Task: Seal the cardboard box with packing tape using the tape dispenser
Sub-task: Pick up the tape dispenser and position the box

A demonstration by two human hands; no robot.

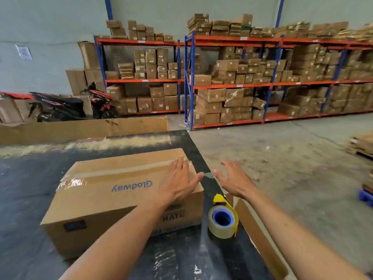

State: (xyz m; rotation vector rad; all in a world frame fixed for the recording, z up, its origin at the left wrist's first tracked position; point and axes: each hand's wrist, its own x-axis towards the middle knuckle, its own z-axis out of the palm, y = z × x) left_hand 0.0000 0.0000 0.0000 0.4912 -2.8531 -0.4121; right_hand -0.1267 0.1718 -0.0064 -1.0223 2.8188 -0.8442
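Both hands are open and empty, left hand (177, 180) flat on the cardboard box (123, 199) smoothing tape along its seam, right hand (235, 181) hovering beyond the edge, so I judge I'll next need the tape dispenser (223, 218) standing on the table (30, 188) beside the box.

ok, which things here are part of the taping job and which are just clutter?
Job: brown cardboard box, yellow tape dispenser with clear roll, left hand, right hand.
Clutter: red-black motorbike, loose cardboard sheet, blue-orange shelving racks.
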